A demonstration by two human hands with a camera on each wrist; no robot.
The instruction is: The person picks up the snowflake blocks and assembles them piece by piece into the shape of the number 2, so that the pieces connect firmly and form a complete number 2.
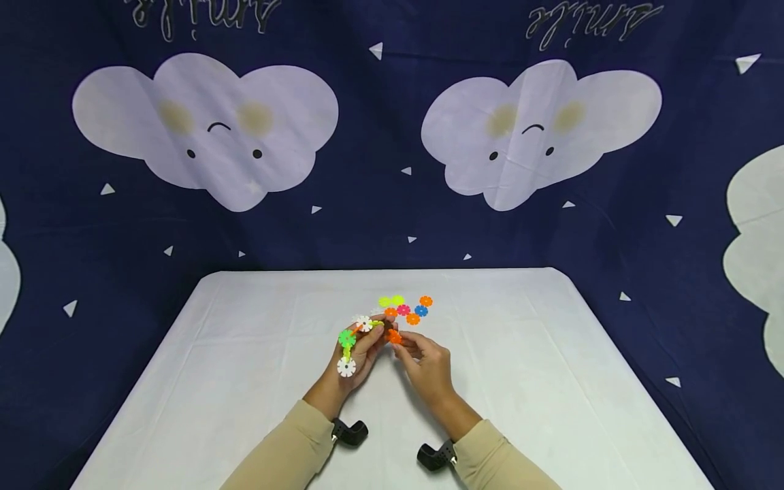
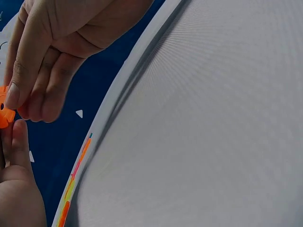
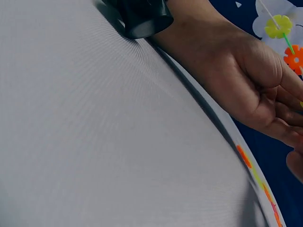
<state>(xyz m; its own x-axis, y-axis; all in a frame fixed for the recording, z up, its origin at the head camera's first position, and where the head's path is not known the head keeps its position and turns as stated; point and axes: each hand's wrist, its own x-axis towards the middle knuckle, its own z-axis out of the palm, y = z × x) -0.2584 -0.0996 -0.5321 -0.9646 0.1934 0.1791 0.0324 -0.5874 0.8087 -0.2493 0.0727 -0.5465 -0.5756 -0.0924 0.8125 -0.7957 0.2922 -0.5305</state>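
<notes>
My left hand (image 1: 363, 355) grips a chain of notched plastic flower discs at the middle of the table. A white disc (image 1: 346, 367) hangs at its near end, with a green disc (image 1: 346, 338) and another white disc (image 1: 364, 323) further along. Close to the left fingertips is a dark brown disc (image 1: 388, 327), partly hidden. My right hand (image 1: 431, 367) pinches an orange disc (image 1: 395, 337) between thumb and finger, right against the brown one. The left wrist view shows the right thumb on this orange disc (image 2: 5, 111); whether it is interlocked cannot be told.
Beyond the hands lie several loose discs, among them a pink one (image 1: 403, 309), a blue one (image 1: 420, 311) and a yellow-green one (image 1: 398, 300). A white cloth covers the table (image 1: 245, 381). Behind it hangs a dark blue curtain (image 1: 380, 136) with clouds.
</notes>
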